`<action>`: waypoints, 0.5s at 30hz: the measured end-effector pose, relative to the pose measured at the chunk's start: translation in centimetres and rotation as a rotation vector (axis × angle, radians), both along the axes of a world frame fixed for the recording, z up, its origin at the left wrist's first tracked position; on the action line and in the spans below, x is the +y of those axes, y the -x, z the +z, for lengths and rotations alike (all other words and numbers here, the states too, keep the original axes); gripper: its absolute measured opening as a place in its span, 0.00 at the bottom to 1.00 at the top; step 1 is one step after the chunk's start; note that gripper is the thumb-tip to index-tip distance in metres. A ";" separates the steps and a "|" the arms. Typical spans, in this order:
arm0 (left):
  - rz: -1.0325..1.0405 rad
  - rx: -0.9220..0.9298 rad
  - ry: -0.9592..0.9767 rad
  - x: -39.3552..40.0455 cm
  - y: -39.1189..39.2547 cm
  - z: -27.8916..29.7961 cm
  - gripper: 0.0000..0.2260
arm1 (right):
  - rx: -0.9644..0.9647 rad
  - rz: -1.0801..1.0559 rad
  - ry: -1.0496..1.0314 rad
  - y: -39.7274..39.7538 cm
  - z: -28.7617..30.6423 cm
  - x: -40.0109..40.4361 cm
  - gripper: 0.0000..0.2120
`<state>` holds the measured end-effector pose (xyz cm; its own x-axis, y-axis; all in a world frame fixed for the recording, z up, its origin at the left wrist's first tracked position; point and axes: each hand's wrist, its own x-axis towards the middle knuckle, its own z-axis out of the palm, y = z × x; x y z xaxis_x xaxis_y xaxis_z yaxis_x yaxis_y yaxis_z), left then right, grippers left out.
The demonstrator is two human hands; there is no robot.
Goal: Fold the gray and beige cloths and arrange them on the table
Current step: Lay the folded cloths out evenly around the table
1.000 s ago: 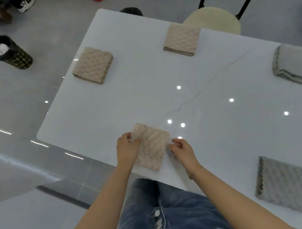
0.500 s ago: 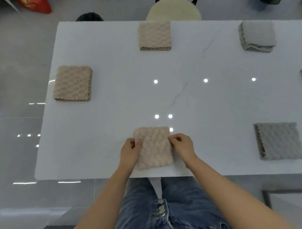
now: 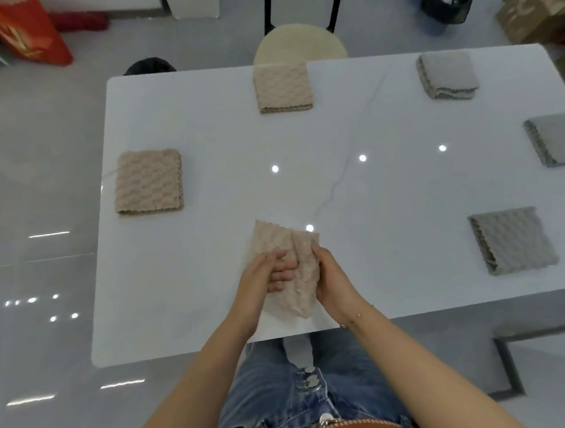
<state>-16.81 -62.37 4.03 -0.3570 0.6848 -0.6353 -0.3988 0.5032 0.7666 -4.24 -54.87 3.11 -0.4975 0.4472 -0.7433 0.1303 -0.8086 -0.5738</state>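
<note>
Your left hand [image 3: 270, 273] presses flat on the near beige cloth [image 3: 284, 265]; your right hand [image 3: 330, 277] pinches its right flap; align edges before creasing.

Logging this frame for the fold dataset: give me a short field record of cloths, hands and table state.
surface: white table
beige folded: two, one at the left edge, one at the far edge
gray folded: three, far right corner, right edge, near right
cloth in hand: beige cloth, near edge, its right side raised
left hand: fingers flat on that cloth
right hand: grips the raised right side
beyond table: round cushioned chair
</note>
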 end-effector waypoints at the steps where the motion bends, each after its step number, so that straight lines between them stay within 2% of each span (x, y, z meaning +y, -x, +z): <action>1: -0.013 -0.001 -0.018 0.0 -0.1 0.1 0.12 | 0.047 -0.007 0.021 -0.2 -0.2 0.2 0.25; 5: 0.026 -0.005 -0.058 0.4 -0.4 0.7 0.11 | 0.070 0.051 -0.024 -1.1 -0.2 2.0 0.18; 8: 0.006 0.038 0.024 0.6 -0.9 -0.3 0.10 | -0.069 0.012 -0.040 -2.6 -1.8 3.3 0.18; 10: -0.034 0.159 0.128 0.4 -1.3 -1.9 0.10 | -0.155 0.005 -0.020 -4.0 -2.8 3.8 0.19; 12: -0.071 0.286 0.243 0.2 -1.8 -3.4 0.12 | -0.243 0.049 -0.091 -5.1 -3.3 4.1 0.17; 15: -0.097 0.315 0.301 0.4 -2.6 -4.7 0.16 | -0.402 0.004 -0.245 -6.1 -3.3 4.3 0.17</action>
